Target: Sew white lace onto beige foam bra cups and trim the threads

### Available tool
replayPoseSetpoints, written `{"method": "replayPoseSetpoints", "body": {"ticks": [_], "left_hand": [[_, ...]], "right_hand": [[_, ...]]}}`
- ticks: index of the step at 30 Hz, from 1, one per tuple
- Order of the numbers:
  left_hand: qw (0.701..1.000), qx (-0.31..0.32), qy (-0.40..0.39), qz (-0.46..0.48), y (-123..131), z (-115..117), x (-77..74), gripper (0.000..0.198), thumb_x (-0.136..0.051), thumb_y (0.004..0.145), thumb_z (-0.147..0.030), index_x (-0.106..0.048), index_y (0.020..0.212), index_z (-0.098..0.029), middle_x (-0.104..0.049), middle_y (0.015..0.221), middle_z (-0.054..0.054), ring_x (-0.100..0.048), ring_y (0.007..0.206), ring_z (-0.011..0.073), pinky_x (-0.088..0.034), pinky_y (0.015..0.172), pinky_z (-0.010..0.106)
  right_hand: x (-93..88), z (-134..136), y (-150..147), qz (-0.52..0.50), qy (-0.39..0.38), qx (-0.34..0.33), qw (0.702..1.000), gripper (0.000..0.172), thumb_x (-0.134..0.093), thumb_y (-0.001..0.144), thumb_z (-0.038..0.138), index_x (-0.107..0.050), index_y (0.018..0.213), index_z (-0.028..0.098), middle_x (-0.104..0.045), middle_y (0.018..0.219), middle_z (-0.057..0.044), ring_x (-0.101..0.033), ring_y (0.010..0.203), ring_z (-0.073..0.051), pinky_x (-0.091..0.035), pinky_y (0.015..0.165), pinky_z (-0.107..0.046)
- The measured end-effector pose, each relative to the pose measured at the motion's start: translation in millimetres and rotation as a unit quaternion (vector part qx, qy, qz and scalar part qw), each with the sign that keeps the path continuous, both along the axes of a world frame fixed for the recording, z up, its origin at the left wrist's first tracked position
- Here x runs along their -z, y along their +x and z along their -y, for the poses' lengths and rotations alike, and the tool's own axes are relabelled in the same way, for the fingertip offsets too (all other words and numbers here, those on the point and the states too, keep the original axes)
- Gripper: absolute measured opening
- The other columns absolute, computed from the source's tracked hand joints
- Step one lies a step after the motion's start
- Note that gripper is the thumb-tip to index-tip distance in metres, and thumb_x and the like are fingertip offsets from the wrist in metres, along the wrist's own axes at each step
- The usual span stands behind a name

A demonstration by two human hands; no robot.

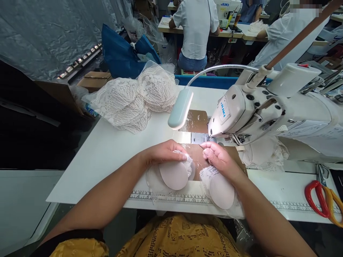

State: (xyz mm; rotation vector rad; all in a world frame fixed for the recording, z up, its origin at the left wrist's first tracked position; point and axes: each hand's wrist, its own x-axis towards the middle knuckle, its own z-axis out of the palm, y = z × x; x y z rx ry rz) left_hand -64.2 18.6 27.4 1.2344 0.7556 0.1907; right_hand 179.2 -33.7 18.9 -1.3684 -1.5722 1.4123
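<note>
My left hand [171,151] is closed on the lace edge of a white lace bra piece, whose smooth round cup pad [174,175] hangs below the fingers. My right hand [216,154] is pinched shut on a small thin tool [200,146] with a dark pointed tip; the palm hides most of it. Under the right wrist lies a second pale cup pad [222,191] with lace beside it. Both hands are just in front of the needle area of the white sewing machine [227,110], above a brown cardboard sheet [197,166].
White lace pieces [128,100] are heaped at the back left. A pale green lamp [180,109] hangs over the table. More lace pieces [264,153] lie under the machine arm. Scissors [320,200] rest at the right edge. A printed ruler [187,199] runs along the front. Co-workers sit behind.
</note>
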Motion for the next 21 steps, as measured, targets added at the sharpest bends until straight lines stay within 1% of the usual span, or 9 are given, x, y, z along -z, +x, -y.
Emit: {"method": "replayPoseSetpoints", "body": {"ticks": [3, 6, 9, 11, 13, 17, 19, 21], "left_hand": [[1.0, 0.008, 0.016, -0.005, -6, -3, -2.6, 0.025, -0.069, 0.08, -0.039, -0.072, 0.085, -0.014, -0.064, 0.071, 0.002, -0.056, 0.065, 0.0116, -0.043, 0.059, 0.021], [0.999, 0.011, 0.036, -0.024, -10, -5, -4.7, 0.026, -0.07, 0.078, -0.039, -0.072, 0.084, -0.014, -0.062, 0.071, 0.002, -0.054, 0.065, 0.0118, -0.042, 0.058, 0.021], [0.999, 0.009, 0.045, -0.024, -11, -5, -5.5, 0.027, -0.07, 0.077, -0.039, -0.072, 0.082, -0.012, -0.061, 0.07, 0.003, -0.053, 0.064, 0.012, -0.041, 0.056, 0.021], [0.999, 0.007, 0.042, -0.023, -11, -5, -5.7, 0.027, -0.071, 0.076, -0.039, -0.072, 0.08, -0.012, -0.06, 0.068, 0.002, -0.052, 0.062, 0.0116, -0.04, 0.055, 0.021], [0.999, 0.005, 0.035, -0.027, -10, -5, -6.1, 0.027, -0.071, 0.075, -0.038, -0.071, 0.079, -0.011, -0.06, 0.067, 0.002, -0.052, 0.061, 0.0111, -0.04, 0.054, 0.021], [0.999, -0.001, 0.017, -0.029, -7, -4, -6.4, 0.025, -0.072, 0.075, -0.036, -0.071, 0.079, -0.012, -0.06, 0.067, 0.002, -0.052, 0.061, 0.0104, -0.04, 0.055, 0.02], [1.0, 0.001, 0.008, -0.02, -6, -3, -5.9, 0.024, -0.071, 0.076, -0.036, -0.07, 0.077, -0.012, -0.059, 0.065, 0.001, -0.05, 0.059, 0.0095, -0.038, 0.053, 0.019], [1.0, 0.005, 0.003, -0.009, -5, -1, -5.0, 0.024, -0.071, 0.076, -0.036, -0.069, 0.075, -0.012, -0.057, 0.063, 0.0, -0.048, 0.057, 0.0086, -0.036, 0.051, 0.018]], "right_hand": [[-5.4, 4, 1, -0.096, -0.103, -0.067, 0.988, 0.036, -0.047, 0.092, 0.05, -0.054, 0.114, 0.022, -0.055, 0.077, 0.001, -0.042, 0.056, -0.009, -0.035, 0.053, -0.024], [-10.5, 7, -2, -0.139, -0.198, -0.128, 0.962, 0.034, -0.053, 0.089, 0.046, -0.056, 0.111, 0.02, -0.054, 0.076, 0.002, -0.036, 0.053, -0.006, -0.027, 0.048, -0.022], [-10.3, 8, -8, -0.148, -0.252, -0.133, 0.947, 0.035, -0.057, 0.087, 0.045, -0.058, 0.108, 0.017, -0.052, 0.074, 0.002, -0.035, 0.052, -0.006, -0.022, 0.045, -0.021], [-8.5, 7, -12, -0.145, -0.26, -0.118, 0.947, 0.036, -0.059, 0.085, 0.046, -0.059, 0.105, 0.017, -0.051, 0.074, 0.002, -0.035, 0.052, -0.006, -0.021, 0.044, -0.021], [-6.7, 7, -15, -0.139, -0.251, -0.095, 0.953, 0.036, -0.059, 0.085, 0.047, -0.059, 0.104, 0.017, -0.052, 0.075, 0.001, -0.035, 0.052, -0.006, -0.021, 0.043, -0.021], [-5.2, 7, -18, -0.143, -0.229, -0.061, 0.961, 0.039, -0.062, 0.082, 0.046, -0.06, 0.108, 0.017, -0.052, 0.072, 0.003, -0.035, 0.051, -0.005, -0.022, 0.044, -0.021], [-5.2, 8, -20, -0.152, -0.22, -0.053, 0.962, 0.041, -0.065, 0.081, 0.045, -0.061, 0.11, 0.017, -0.052, 0.068, 0.004, -0.038, 0.052, -0.006, -0.028, 0.047, -0.021], [-5.0, 9, -22, -0.164, -0.214, -0.045, 0.962, 0.041, -0.068, 0.078, 0.043, -0.062, 0.109, 0.017, -0.057, 0.072, 0.002, -0.049, 0.06, -0.008, -0.038, 0.057, -0.023]]}}
